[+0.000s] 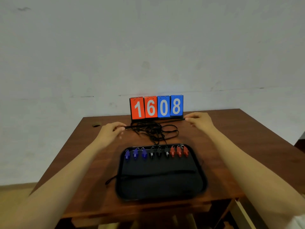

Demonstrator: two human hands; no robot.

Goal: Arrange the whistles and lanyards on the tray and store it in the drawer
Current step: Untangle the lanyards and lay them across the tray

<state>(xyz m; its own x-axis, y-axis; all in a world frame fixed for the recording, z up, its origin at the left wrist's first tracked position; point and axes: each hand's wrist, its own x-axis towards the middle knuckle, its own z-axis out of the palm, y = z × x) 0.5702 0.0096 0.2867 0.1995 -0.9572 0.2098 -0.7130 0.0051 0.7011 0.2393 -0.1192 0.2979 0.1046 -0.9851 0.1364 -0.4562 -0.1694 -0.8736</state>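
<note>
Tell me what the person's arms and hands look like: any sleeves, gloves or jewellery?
The left forearm and right forearm are bare, no sleeves. The left hand and right hand wear no gloves; no ring, watch or bracelet shows, though the left is blurred. Some white fabric at the bottom right corner may be a short sleeve.

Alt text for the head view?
The left hand and right hand pinch black lanyards from a tangle on a wooden table. Nearer, a black tray holds nine whistles: three blue, three black, three red. A scoreboard behind reads 1608.
</note>
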